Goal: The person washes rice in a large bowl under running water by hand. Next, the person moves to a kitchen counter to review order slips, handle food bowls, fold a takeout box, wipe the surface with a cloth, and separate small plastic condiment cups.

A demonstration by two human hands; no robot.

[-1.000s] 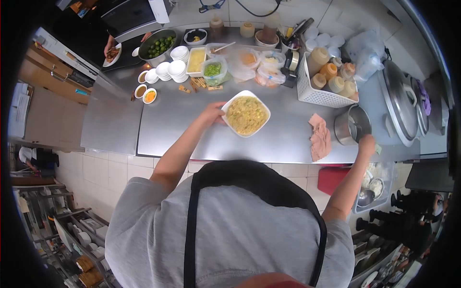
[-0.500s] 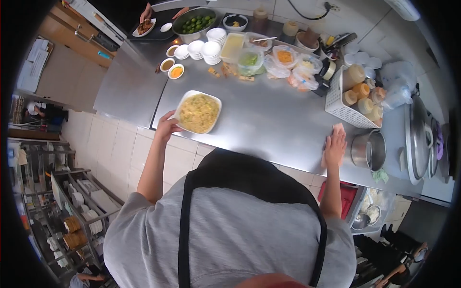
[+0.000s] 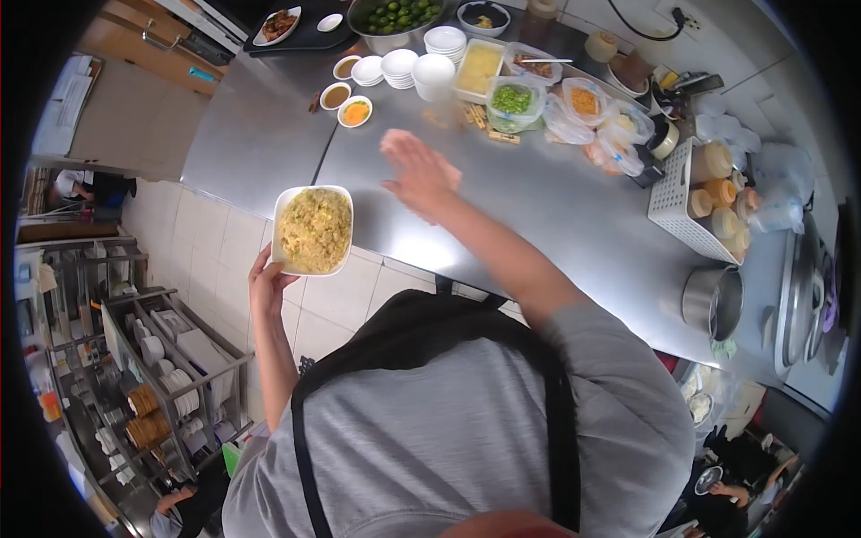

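Observation:
My left hand [image 3: 271, 280] grips the lower left edge of a square white bowl [image 3: 313, 230] heaped with yellowish fried rice, held at the counter's front edge. Over the steel counter [image 3: 511, 206], my right hand [image 3: 427, 184] presses on a pink cloth [image 3: 447, 170], its fingers partly blurred and pointing up and left. Beyond my right hand are small sauce bowls [image 3: 355, 112], stacked white dishes [image 3: 435, 77] and wooden clips [image 3: 503, 137].
Behind stand a pot of green limes [image 3: 395, 18], a tub of green onions [image 3: 513, 100] and bagged ingredients. At right are a white bottle basket [image 3: 679, 211] and a steel pot [image 3: 713, 302]. A dish rack [image 3: 170, 377] stands lower left; people are at lower right.
The bowl has moved left, off the counter top to its front edge. My right hand has gone from the pot to the cloth and swept it left across the counter. The view has shifted.

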